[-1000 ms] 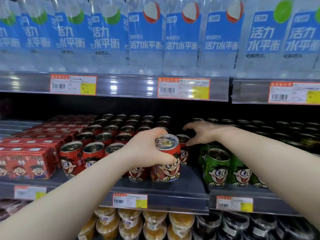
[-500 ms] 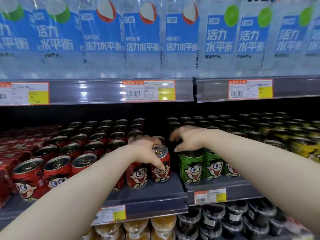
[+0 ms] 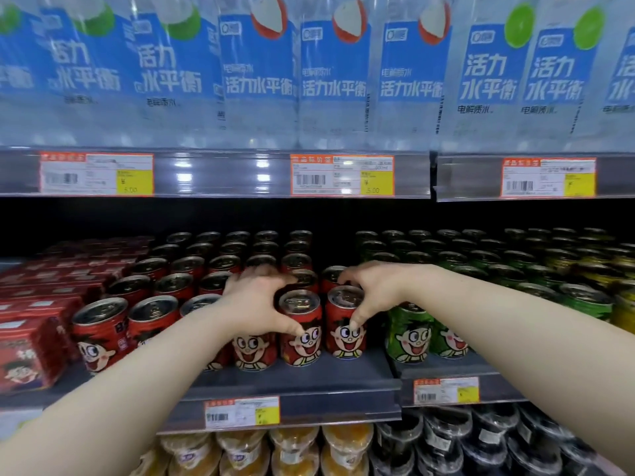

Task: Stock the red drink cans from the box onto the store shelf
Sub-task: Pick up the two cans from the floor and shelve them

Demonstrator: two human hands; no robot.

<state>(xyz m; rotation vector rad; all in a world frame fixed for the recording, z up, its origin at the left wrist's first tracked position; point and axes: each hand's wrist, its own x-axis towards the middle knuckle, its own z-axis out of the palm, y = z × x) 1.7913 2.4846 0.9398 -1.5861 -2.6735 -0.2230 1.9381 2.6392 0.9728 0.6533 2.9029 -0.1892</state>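
Note:
Several rows of red drink cans [image 3: 103, 334] with a cartoon face stand on the middle shelf [image 3: 343, 374]. My left hand [image 3: 256, 304] curls around a front-row red can [image 3: 302, 341], thumb on its face and fingers behind it. My right hand [image 3: 374, 290] grips the red can [image 3: 345, 341] right beside it, thumb down its front and fingers over its top. Both cans stand upright on the shelf, touching side by side. The box is out of sight.
Green cans [image 3: 409, 338] fill the shelf just right of the red ones, and red cartons [image 3: 27, 355] sit to the left. Large water bottles [image 3: 336, 80] line the shelf above. Yellow dessert cups [image 3: 292, 448] and dark cups [image 3: 481, 441] sit below.
My left hand has set its can down in the front row and still holds it. My right hand came forward from the back cans onto the neighbouring red can.

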